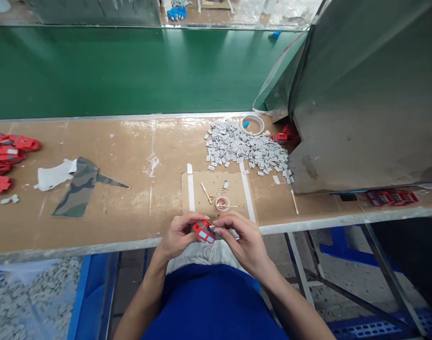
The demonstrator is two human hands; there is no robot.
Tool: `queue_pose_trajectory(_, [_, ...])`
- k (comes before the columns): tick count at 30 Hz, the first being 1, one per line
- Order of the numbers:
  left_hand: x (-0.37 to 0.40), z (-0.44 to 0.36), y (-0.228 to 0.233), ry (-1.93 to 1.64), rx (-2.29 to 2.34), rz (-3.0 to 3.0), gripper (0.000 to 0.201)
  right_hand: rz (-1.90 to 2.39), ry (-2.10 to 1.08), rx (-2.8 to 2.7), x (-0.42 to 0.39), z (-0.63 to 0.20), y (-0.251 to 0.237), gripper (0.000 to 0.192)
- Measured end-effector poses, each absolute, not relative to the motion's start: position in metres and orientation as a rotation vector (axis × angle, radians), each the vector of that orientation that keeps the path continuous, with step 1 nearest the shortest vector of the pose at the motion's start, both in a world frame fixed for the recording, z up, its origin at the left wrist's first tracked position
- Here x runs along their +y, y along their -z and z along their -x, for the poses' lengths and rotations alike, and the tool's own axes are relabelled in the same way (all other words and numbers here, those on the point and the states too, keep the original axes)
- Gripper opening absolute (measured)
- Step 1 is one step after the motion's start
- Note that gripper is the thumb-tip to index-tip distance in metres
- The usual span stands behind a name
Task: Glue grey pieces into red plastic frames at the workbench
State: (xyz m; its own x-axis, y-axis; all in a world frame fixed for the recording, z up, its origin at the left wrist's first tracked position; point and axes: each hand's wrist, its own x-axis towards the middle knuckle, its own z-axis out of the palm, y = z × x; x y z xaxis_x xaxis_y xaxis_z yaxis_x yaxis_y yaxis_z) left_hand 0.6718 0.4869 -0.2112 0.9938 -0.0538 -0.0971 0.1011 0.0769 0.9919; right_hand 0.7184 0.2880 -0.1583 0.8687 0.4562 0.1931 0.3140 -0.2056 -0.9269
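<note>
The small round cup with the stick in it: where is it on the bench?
In the head view the small round cup sits on the cardboard mat at the bench's near edge, just beyond the left hand and right hand, below the grey pile.

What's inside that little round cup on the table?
The little cup has a thin stick lying across it, poking out to the right. Its inside looks pale and pinkish, but the picture is too small to tell what, if anything, it holds.

Even, bright overhead light fills the scene. Glare streaks the workbench [141,141] around 11 o'clock of centre, and the far surface at 12 o'clock shines too. Shadows are soft and short. Wide-angle distortion bows the bench edges toward 3 and 9 o'clock; corners blur slightly.
</note>
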Motion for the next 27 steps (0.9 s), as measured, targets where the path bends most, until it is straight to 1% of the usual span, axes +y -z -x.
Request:
queue_pose_trajectory(5, [0.486,-0.671,0.212,0.145,0.008,-1.47,0.04,1.848,-0.194,-0.629,0.283,-0.722,0.161,0.01])
queue_pose_trajectory(10, [0.486,-0.671,0.212,0.136,-0.023,-1.538,0.034,1.936,-0.222,-0.678,0.283,-0.718,0.157,0.018])
queue_pose_trajectory(13, [0.486,-0.67,0.211,0.12,-0.042,-1.602,0.03,1.961,-0.249,-0.666,0.284,-0.714,0.156,0.018])
queue_pose_trajectory(19, [0.484,-0.67,0.209,0.059,-0.091,-1.677,0.022,1.995,-0.16,-0.616,0.289,-0.701,0.162,0.016])
queue_pose_trajectory(23, [0.482,-0.67,0.21,-0.007,-0.096,-1.754,0.018,1.943,-0.144,-0.601,0.292,-0.697,0.168,0.017])
queue_pose_trajectory(27, [0.483,-0.672,0.21,-0.08,-0.132,-1.749,0.018,1.822,-0.238,-0.516,0.291,-0.704,0.172,0.014])
